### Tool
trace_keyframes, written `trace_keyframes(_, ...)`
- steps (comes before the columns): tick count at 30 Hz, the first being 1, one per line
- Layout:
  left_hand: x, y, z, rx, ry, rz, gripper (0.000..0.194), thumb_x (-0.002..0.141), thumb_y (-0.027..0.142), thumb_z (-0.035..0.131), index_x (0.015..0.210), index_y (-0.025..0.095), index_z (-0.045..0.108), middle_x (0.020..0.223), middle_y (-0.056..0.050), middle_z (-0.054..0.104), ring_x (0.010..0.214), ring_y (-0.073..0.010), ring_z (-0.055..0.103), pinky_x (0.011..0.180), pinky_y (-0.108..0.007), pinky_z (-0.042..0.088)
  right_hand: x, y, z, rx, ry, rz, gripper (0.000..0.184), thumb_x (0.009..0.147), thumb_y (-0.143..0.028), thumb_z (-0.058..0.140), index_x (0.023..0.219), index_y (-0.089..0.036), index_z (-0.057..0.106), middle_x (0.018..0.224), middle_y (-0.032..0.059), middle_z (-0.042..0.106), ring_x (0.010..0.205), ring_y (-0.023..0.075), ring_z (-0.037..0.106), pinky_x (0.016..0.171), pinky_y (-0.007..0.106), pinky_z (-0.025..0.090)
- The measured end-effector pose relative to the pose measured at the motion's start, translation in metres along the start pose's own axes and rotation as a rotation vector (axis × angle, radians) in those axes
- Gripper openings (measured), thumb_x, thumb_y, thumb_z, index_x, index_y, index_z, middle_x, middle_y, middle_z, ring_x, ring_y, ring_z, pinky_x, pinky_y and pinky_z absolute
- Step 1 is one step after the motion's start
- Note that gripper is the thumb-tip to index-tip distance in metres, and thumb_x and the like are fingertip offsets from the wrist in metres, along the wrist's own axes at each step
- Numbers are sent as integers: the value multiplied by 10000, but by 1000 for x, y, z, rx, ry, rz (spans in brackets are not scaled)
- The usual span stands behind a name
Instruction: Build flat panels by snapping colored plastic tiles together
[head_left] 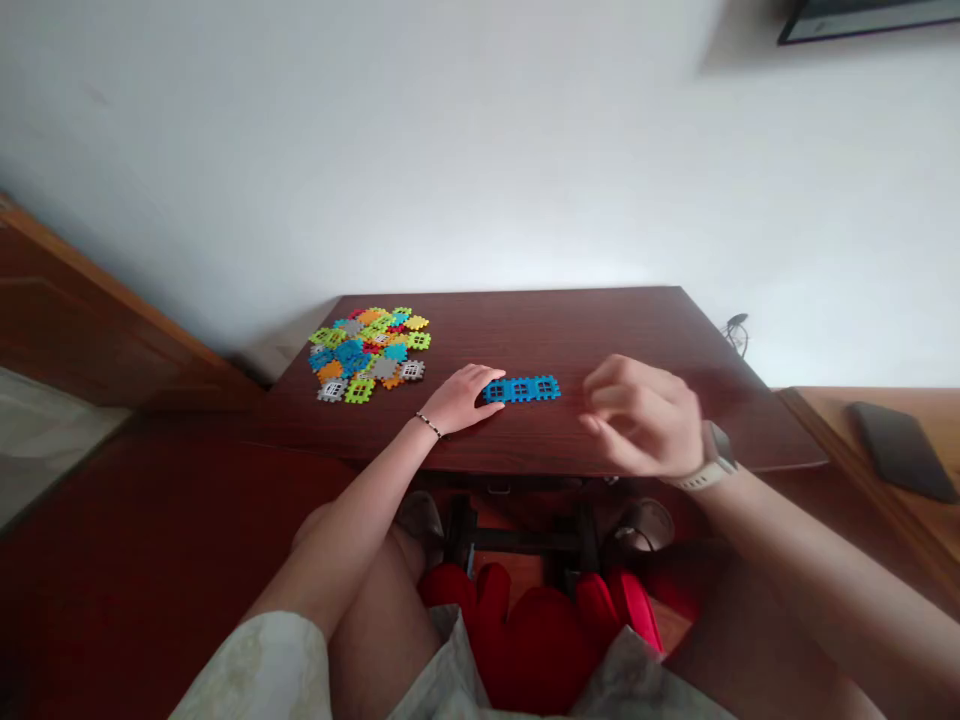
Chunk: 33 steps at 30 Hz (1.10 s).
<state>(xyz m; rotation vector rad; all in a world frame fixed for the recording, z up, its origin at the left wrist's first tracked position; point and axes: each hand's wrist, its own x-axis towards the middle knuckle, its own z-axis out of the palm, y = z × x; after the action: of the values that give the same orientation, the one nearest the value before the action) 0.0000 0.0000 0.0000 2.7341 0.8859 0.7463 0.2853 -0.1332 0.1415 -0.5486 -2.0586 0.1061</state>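
Observation:
A row of three joined blue waffle-block tiles (pixel 523 389) lies flat on the dark wooden table (pixel 540 330). My left hand (pixel 466 397) rests palm down on the table, fingers stretched, its fingertips touching the row's left end. My right hand (pixel 643 415), with a white watch on the wrist, hovers just right of the row, fingers loosely curled and blurred by motion; nothing shows in it. A pile of several loose tiles (pixel 369 352) in green, blue, orange, grey and red sits at the table's back left.
A white wall rises behind the table. A cable (pixel 736 330) hangs past the table's right back corner. At the far right a dark flat device (pixel 904 450) lies on a lighter wooden surface. Red slippers (pixel 540 630) and my knees are below the table's front edge.

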Motion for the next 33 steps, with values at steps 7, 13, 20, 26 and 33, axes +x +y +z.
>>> trace_keyframes(7,1,-2,2,11,12,24,482,1028,316,666,1489,218,568,1426,-122,674,1323,-297,636,1192,-532,524,-67,108,36,-159,-343,356,533,1046,-416,615,1558,-294,533,1509,124,665,1491,380,555,1239,617,477)
trace_keyframes(13,0,-3,2,8,7,12,469,1030,304,666,1481,215,574,1420,-120,676,1315,-295,635,1186,-527,527,-93,140,54,-192,-366,453,636,1017,-415,664,1606,-260,482,1479,150,676,1410,374,612,1215,626,498)
trace_keyframes(20,0,1,0,-4,31,32,444,1045,288,654,1481,236,582,1380,-108,692,1287,-290,640,1162,-528,548,-94,143,54,-175,-335,483,646,1004,-390,678,1605,-272,473,1378,129,721,1304,354,672,1164,604,537)
trace_keyframes(26,0,0,0,7,66,10,492,1038,329,670,1506,221,566,1436,-138,639,1346,-310,596,1207,-545,512,-92,141,53,-153,-326,467,635,1013,-379,677,1607,-289,470,1334,117,716,1245,343,694,1121,581,572)
trace_keyframes(33,0,-5,2,-30,95,-84,509,1024,289,656,1521,244,554,1463,-130,631,1404,-314,568,1234,-531,484,-93,143,53,-102,-298,455,606,1023,-301,648,1605,-325,479,1378,105,697,1218,327,716,1111,567,592)
